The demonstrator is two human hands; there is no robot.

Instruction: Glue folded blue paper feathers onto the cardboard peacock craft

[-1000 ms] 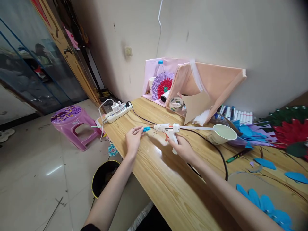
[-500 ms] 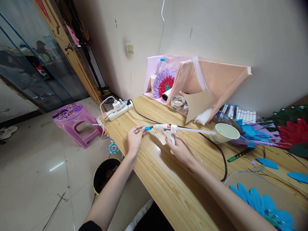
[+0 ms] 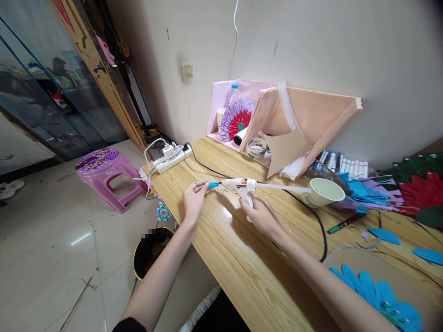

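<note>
My right hand (image 3: 261,213) is wrapped round the handle of a white hot glue gun (image 3: 238,184), held above the wooden table. A long glue stick (image 3: 284,186) juts from its back end toward a pale cup (image 3: 326,191). Between the fingertips of my left hand (image 3: 194,198) is pinched a small blue petal piece (image 3: 213,185). The glue gun's nozzle points left and is at or very near this piece; whether they touch I cannot tell. At the lower right lies a flower of blue petals (image 3: 384,295) on a round clear sheet.
A white power strip (image 3: 173,159) sits at the table's left corner, and a black cord (image 3: 320,221) crosses the tabletop. Pink boxes (image 3: 311,110) lean at the wall near markers (image 3: 346,163). Loose blue petals (image 3: 384,235) lie right. Left stand a pink stool (image 3: 110,175) and bin (image 3: 138,258).
Both hands keep nearly the same pose, with the glue gun's nozzle still at the blue petal piece. The glue gun has tilted or shifted very slightly to the right.
</note>
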